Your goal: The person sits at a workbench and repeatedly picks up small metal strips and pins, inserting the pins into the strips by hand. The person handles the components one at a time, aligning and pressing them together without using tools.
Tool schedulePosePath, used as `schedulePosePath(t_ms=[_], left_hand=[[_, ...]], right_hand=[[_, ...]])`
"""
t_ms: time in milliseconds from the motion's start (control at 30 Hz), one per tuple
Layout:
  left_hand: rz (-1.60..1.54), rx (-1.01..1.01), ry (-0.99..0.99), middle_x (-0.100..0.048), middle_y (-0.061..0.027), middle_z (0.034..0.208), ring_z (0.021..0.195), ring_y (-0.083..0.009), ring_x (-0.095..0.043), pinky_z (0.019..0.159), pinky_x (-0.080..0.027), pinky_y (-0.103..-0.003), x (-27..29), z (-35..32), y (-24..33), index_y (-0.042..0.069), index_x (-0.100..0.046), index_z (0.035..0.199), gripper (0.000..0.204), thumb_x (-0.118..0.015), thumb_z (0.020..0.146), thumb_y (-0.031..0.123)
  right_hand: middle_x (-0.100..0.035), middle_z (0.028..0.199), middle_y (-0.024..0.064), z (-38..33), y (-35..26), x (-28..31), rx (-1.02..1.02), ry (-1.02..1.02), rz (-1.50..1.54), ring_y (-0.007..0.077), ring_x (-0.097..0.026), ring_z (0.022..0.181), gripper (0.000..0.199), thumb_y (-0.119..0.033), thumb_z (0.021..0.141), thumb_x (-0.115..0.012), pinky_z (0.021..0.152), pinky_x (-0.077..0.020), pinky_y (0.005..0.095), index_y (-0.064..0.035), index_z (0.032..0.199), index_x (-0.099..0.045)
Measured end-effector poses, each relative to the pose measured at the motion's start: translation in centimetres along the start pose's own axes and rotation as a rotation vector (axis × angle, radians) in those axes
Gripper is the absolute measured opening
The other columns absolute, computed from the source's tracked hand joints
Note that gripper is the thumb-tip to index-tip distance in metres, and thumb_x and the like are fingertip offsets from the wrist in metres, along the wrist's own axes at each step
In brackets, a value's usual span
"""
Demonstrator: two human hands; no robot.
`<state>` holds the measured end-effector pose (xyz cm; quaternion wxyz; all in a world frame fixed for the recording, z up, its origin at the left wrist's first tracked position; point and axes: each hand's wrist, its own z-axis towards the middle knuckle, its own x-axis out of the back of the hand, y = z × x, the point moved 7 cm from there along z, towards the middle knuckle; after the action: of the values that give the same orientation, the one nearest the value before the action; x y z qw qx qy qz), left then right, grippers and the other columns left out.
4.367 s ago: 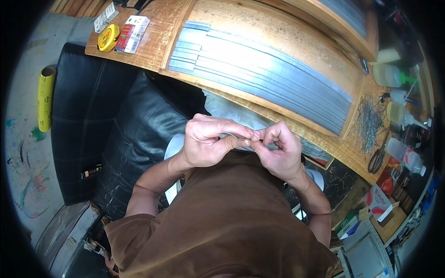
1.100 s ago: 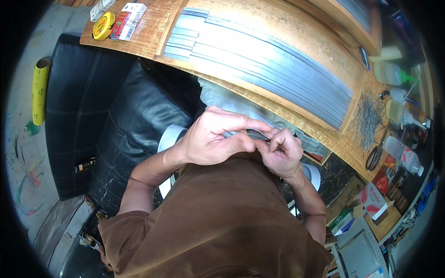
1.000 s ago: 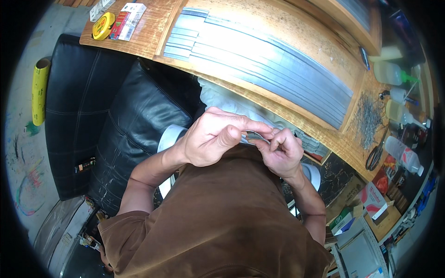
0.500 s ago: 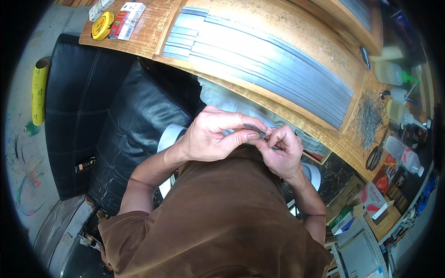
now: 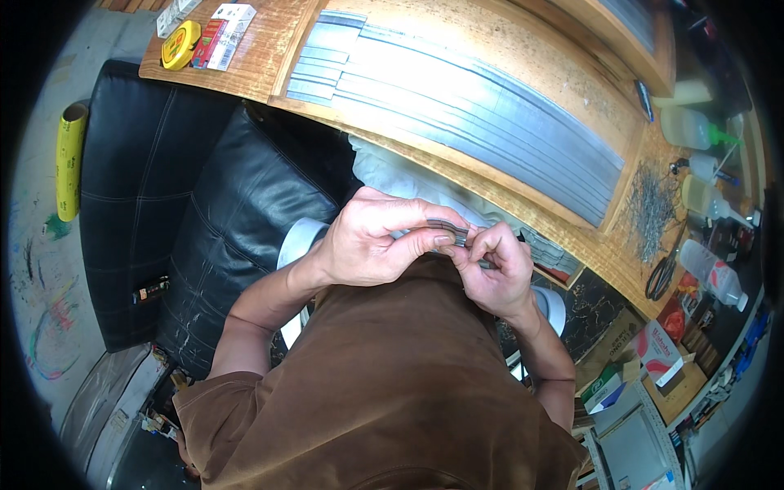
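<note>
In front of my brown shirt, both hands work on one small, dark, curved strip (image 5: 449,227) that looks like several thin pieces side by side. My left hand (image 5: 371,237) pinches its left part between thumb and fingers. At the strip's right end, my right hand (image 5: 505,268) is closed, its thumb and curled fingers pressed against it. Fingers hide much of the strip, so its exact kind is unclear. Beyond my hands, long grey metallic-looking strips (image 5: 572,163) lie side by side on the wooden bench (image 5: 376,139).
A yellow tape measure (image 5: 180,45) and small boxes (image 5: 229,37) sit at the bench's far left. To the right are a pile of thin wire-like pieces (image 5: 649,204), scissors (image 5: 661,273) and plastic bottles (image 5: 712,273). A black leather sofa (image 5: 220,196) stands to the left.
My right fingers have shifted slightly along the end of the strip, and a little more of it shows. My left hand stays almost where it was.
</note>
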<state>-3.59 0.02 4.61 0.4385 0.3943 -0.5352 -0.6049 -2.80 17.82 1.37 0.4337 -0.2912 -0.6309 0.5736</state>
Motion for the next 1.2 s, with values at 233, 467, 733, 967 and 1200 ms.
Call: schedulePosePath(t_ms=[233, 467, 733, 967, 1200], left_hand=[[0.013, -0.01, -0.02, -0.079, -0.0224, 0.103, 0.094, -0.0292, -0.08, 0.082, -0.065, -0.034, 0.0, 0.1, 0.1, -0.011, -0.073, 0.108, 0.015, -0.069, 0.095, -0.006], [0.041, -0.036, -0.037, -0.08, -0.021, 0.102, 0.092, -0.0285, -0.08, 0.081, -0.065, -0.034, 0.0, 0.2, 0.3, -0.011, -0.074, 0.106, 0.014, -0.07, 0.094, -0.006], [0.01, -0.041, -0.024, -0.08, -0.021, 0.102, 0.093, -0.0288, -0.08, 0.082, -0.065, -0.034, 0.1, 0.2, 0.4, -0.011, -0.074, 0.108, 0.015, -0.07, 0.094, -0.006], [-0.011, -0.045, 0.021, -0.079, -0.017, 0.097, 0.087, -0.0225, -0.08, 0.079, -0.063, -0.03, 0.1, 0.1, 0.2, -0.006, -0.073, 0.119, 0.028, -0.065, 0.093, -0.01], [0.053, 0.01, 0.049, -0.08, -0.0161, 0.093, 0.087, -0.0226, -0.08, 0.075, -0.063, -0.028, 0.6, -0.1, 0.0, -0.007, -0.072, 0.121, 0.027, -0.069, 0.094, -0.006]], right_hand=[[-0.072, 0.083, 0.01, 0.0, -0.1, 0.1, 0.012, -0.003, -0.01, 0.016, -0.073, 0.073, 0.028, 0.005, 0.087, -0.081, 0.065, -0.0581, 0.0286, -0.0052, 0.087, -0.054], [-0.069, 0.081, 0.0085, -0.2, 0.0, 0.1, 0.006, -0.019, -0.024, 0.0168, -0.072, 0.073, 0.028, 0.004, 0.086, -0.081, 0.067, -0.0571, 0.0283, -0.0052, 0.086, -0.055], [-0.068, 0.079, 0.0073, -0.1, -0.1, 0.0, 0.008, -0.01, -0.012, 0.0169, -0.071, 0.071, 0.028, 0.005, 0.085, -0.08, 0.066, -0.0569, 0.0282, -0.0052, 0.086, -0.054], [-0.072, 0.084, 0.0125, 0.2, -0.9, 0.0, 0.117, 0.01, -0.083, 0.0193, -0.075, 0.077, 0.027, 0.009, 0.087, -0.077, 0.069, -0.0594, 0.0298, -0.0038, 0.087, -0.053], [-0.076, 0.094, 0.0176, -0.4, 0.3, 0.2, 0.037, 0.055, 0.041, 0.0204, -0.078, 0.088, 0.025, 0.011, 0.09, -0.073, 0.075, -0.0622, 0.0298, -0.0027, 0.088, -0.051]])
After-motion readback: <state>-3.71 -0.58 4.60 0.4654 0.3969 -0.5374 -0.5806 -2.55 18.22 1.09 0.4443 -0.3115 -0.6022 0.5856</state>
